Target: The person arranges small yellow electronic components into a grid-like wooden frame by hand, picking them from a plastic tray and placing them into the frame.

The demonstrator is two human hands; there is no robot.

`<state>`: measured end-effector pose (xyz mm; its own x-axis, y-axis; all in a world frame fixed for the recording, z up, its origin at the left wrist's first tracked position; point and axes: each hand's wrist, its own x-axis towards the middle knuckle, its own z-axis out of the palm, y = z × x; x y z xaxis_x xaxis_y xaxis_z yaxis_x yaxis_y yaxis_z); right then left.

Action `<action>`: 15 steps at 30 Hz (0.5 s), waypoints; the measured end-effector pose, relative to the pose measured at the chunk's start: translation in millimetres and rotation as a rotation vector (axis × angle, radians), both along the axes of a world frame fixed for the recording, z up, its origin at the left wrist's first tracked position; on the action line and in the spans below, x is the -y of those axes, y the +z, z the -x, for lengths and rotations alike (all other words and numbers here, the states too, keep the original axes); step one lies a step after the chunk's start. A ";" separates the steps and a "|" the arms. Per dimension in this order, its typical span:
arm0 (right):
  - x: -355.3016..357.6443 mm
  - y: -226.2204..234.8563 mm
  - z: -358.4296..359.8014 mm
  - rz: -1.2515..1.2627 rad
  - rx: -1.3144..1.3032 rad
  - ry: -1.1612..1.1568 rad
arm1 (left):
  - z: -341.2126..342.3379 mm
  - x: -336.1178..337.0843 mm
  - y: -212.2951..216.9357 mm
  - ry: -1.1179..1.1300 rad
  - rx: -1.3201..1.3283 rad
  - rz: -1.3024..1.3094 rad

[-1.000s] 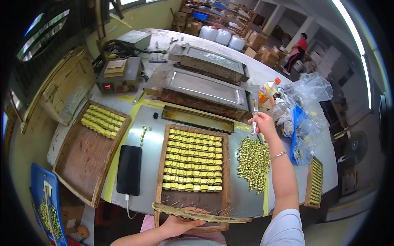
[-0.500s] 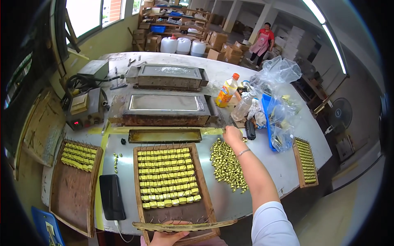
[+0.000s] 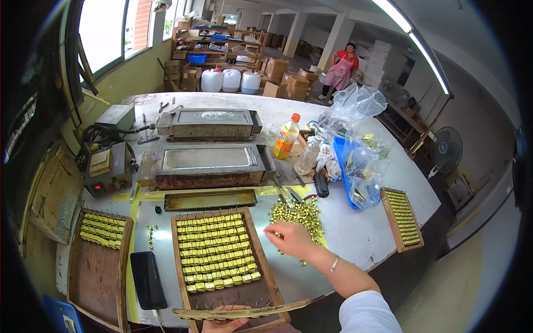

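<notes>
My left hand (image 3: 225, 323), at the lower edge, grips a narrow wooden strip (image 3: 244, 312) with thin wire hooks along it. The strip lies across the near end of a wooden tray (image 3: 267, 261), which holds rows of yellow-gold block-shaped pieces (image 3: 214, 252) on wires. My right hand (image 3: 291, 237) is over the tabletop between the tray's right side and a pile of small shiny gold pieces (image 3: 302, 213). Its thumb and forefinger are pinched together; whatever they hold is too small to make out. A pointed metal tool (image 3: 294, 194) lies at the pile's far edge.
A second wooden tray (image 3: 97, 277) and a black phone (image 3: 147, 280) lie left; another filled tray (image 3: 401, 219) is at right. Beyond are a shallow metal trough (image 3: 211, 200), two metal-topped units (image 3: 208, 158), an orange-capped bottle (image 3: 286, 139) and a blue tray (image 3: 341, 172). A person (image 3: 340, 72) stands far back.
My right hand has come nearer and left from the pile's far edge, uncovering the pointed metal tool. The pile looks more spread at its far side. My left hand still holds the strip.
</notes>
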<state>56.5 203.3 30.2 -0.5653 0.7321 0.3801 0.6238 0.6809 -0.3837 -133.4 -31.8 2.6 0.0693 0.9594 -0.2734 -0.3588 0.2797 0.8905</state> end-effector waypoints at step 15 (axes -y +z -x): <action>114.9 57.6 12.7 0.562 0.037 0.660 | -7.8 16.8 -0.6 -0.017 0.018 0.215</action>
